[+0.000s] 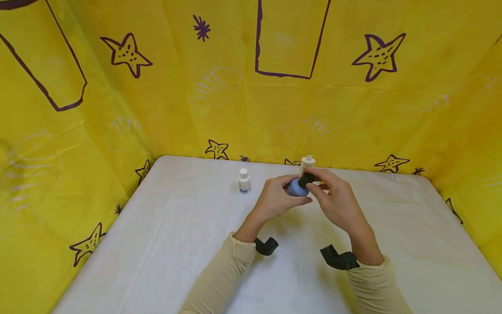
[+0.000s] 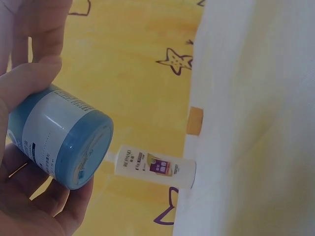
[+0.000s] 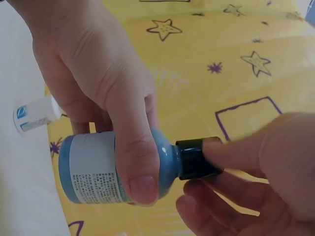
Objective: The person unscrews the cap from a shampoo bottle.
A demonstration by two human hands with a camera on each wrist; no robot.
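Forearms [image 1: 219, 277] extended forward; left hand [image 1: 274, 198] wrapped in grip, right hand [image 1: 338, 198] pinching beside.

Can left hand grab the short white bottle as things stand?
Probably not: the left hand is gripping the black-capped blue bottle, though nothing visible blocks the way to the short white bottle.

Blue bottle [image 1: 296, 189], white label [image 3: 92, 162], black cap [image 3: 191, 158] at neck; tilted, held above white table [image 1: 176, 244]
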